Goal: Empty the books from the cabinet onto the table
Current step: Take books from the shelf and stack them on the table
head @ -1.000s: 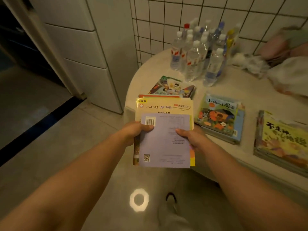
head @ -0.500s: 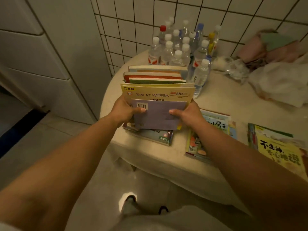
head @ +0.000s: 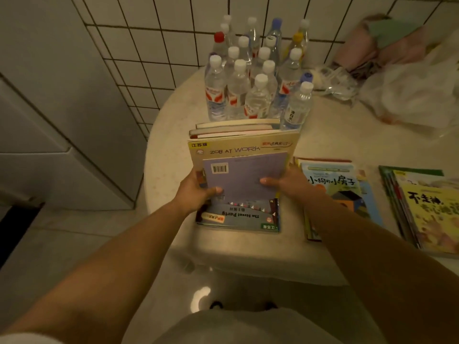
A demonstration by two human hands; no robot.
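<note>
The stack of books (head: 242, 155) stands tilted on its lower edge between both hands, over the near left part of the round table (head: 169, 145). Its lower edge sits on or just above a flat book titled "The Street Party" (head: 238, 216); contact cannot be confirmed. The lilac back cover (head: 244, 177) faces the camera, with the yellow "Zob at Work" cover directly behind it and further books behind that.

The left hand (head: 196, 192) grips the stack at its lower left edge, thumb laid across the lilac cover, fingers hidden behind. The right hand (head: 289, 182) grips the right edge, thumb pressed on the lilac cover, fingers hidden behind. Both forearms extend forward, roughly symmetrical.

Water bottles (head: 253, 78) stand grouped just behind the stack. A second pile of picture books (head: 332, 184) lies flat just right of the right hand, and a third pile (head: 427, 207) lies further right
</note>
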